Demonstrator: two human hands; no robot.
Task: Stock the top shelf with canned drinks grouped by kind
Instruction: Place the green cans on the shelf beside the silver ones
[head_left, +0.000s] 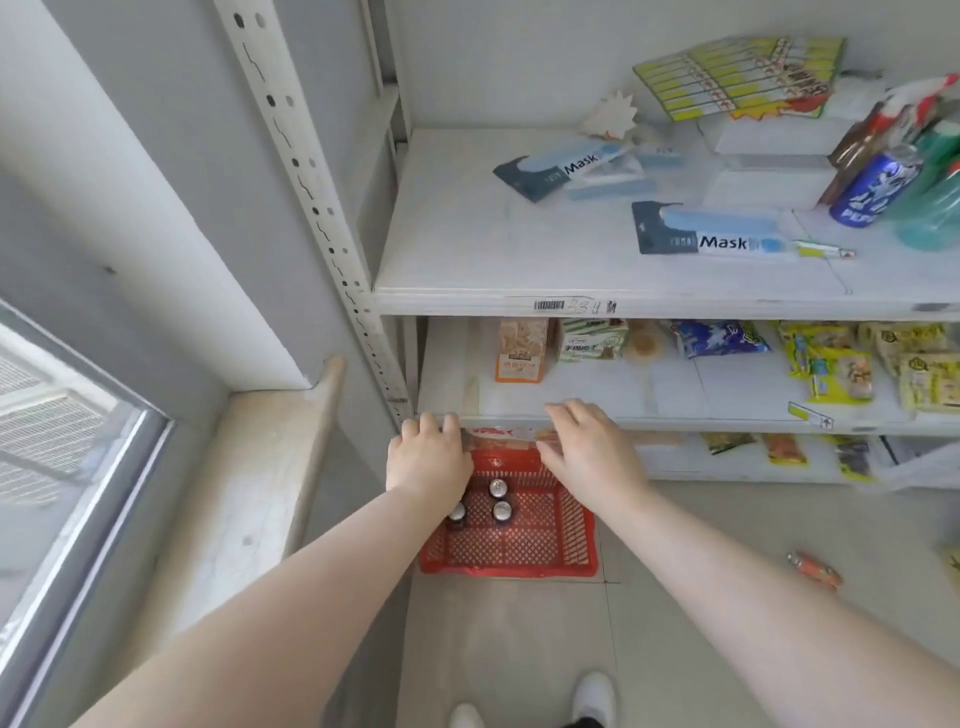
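A red plastic basket (524, 540) sits on the floor in front of the shelving unit. Three dark cans (497, 489) with silver tops stand in its left part. My left hand (428, 457) and my right hand (589, 449) hover above the basket's far rim, both empty with fingers relaxed. The white top shelf (493, 249) is bare on its left. At its right end stand a blue can (872, 189), green cans (935, 208) and a brown one.
Two mask packs (722, 236) and a stack of yellow packets (737, 78) lie on the top shelf. Lower shelves hold snack bags (836, 369) and cartons. A metal upright (317, 208) and a window ledge stand to the left. An orange packet (813, 569) lies on the floor.
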